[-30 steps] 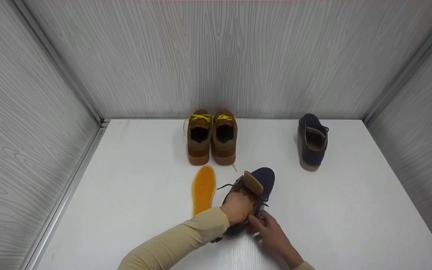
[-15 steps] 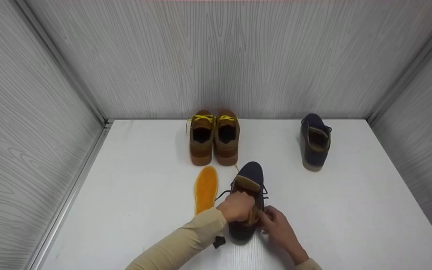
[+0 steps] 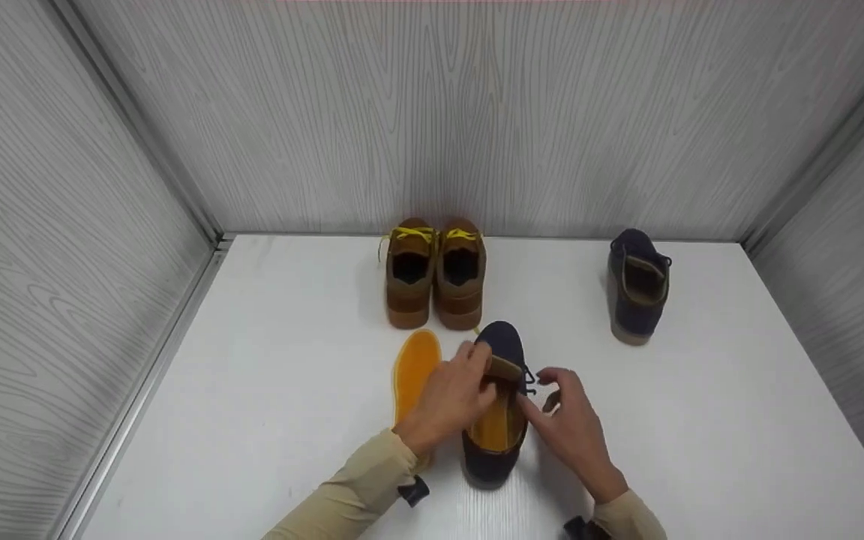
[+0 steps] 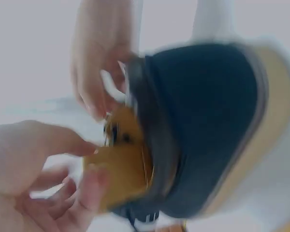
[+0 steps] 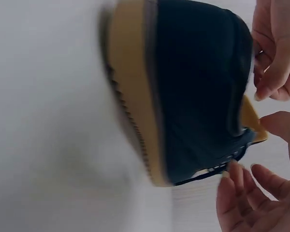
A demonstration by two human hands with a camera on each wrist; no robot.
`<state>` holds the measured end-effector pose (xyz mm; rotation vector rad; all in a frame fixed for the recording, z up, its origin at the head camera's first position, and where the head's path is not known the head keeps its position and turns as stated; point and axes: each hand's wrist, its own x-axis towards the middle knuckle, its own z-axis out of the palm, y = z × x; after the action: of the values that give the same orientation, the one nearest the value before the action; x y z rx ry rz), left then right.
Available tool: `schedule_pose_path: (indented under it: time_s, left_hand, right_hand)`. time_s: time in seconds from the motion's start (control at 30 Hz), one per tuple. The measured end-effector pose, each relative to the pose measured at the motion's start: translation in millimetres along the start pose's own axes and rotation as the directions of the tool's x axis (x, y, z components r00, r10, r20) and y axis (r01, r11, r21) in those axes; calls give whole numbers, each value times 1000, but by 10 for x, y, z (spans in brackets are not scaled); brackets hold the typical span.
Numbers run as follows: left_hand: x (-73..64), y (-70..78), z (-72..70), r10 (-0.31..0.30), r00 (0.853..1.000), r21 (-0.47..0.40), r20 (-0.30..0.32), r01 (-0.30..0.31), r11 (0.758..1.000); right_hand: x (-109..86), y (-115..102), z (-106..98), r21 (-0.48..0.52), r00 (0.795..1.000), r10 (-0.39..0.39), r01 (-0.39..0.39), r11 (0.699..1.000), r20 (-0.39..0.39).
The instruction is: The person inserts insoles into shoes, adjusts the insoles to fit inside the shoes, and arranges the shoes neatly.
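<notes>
A navy shoe (image 3: pixel 493 457) with a tan sole stands upright near the table's front, toe pointing away, a yellow insole (image 3: pixel 493 427) lying inside it. My left hand (image 3: pixel 451 397) reaches over its left side and pinches the tan tongue (image 3: pixel 507 367) between thumb and fingers. My right hand (image 3: pixel 567 420) is at the shoe's right side with fingers spread, its thumb against the collar by the laces. The wrist views are blurred: the left wrist view shows the navy shoe (image 4: pixel 203 125) beside my left hand (image 4: pixel 34 164), and the right wrist view shows the navy shoe (image 5: pixel 198 92) above my right hand (image 5: pixel 256 193).
A loose yellow insole (image 3: pixel 415 367) lies flat just left of the held shoe. A pair of brown shoes (image 3: pixel 436 274) with yellow laces stands at the back wall. A second navy shoe (image 3: pixel 638 289) stands at the back right. Grey panel walls enclose the white table (image 3: pixel 274 375).
The navy shoe was turned from pointing far-right to straight away and set flat. My left hand came out of its opening to the tongue. My right hand let go of the collar.
</notes>
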<state>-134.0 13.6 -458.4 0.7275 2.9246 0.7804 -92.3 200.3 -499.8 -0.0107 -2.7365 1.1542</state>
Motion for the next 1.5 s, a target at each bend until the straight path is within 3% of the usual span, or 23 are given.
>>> schedule_pose_path:
  time_s: [0.07, 0.17, 0.27, 0.37, 0.53, 0.67, 0.83, 1.0, 1.17, 1.3, 1.4, 1.5]
  left_hand:
    - [76, -81, -22, -15, 999, 11, -34, 15, 1000]
    - [158, -196, 18, 1, 1000, 78, -16, 0, 997]
    - [180, -281, 107, 63, 998, 151, 4, -62, 987]
    - [173, -325, 188, 127, 992, 204, -24, -120, 972]
    - [185, -342, 236, 222, 971, 297, -93, -186, 937]
    - [200, -341, 243, 244, 966, 310, -80, -209, 928]
    - [213, -314, 268, 246, 969, 291, -32, -227, 929]
    - [221, -289, 283, 188, 982, 326, 0, -177, 929]
    - [221, -271, 312, 120, 992, 419, 40, -126, 899]
    - [201, -283, 377, 121, 993, 479, -2, -105, 871]
    - [204, -277, 402, 119, 993, 492, -12, -98, 865]
    - [216, -267, 416, 94, 995, 474, 15, -89, 876]
  right_hand:
    - [100, -97, -6, -94, 997, -72, 71, 993, -11]
    - [219, -216, 37, -212, 987, -161, 159, 964, 9]
    - [281, -269, 113, -294, 975, -218, 218, 931, 31]
    - [316, -238, 190, -366, 965, -260, 257, 894, 41]
    - [375, -118, 257, -427, 937, -350, 320, 846, 8]
    - [407, -47, 271, -415, 909, -417, 379, 827, -1]
    - [393, 23, 284, -407, 901, -434, 396, 823, -1]
    - [384, -13, 270, -434, 911, -408, 391, 812, 57]
    - [352, -123, 290, -506, 916, -383, 388, 770, 120]
    - [313, -136, 358, -549, 916, -385, 382, 743, 117]
    - [315, -110, 401, -546, 920, -380, 369, 752, 98]
    - [314, -81, 423, -516, 924, -373, 360, 777, 84]
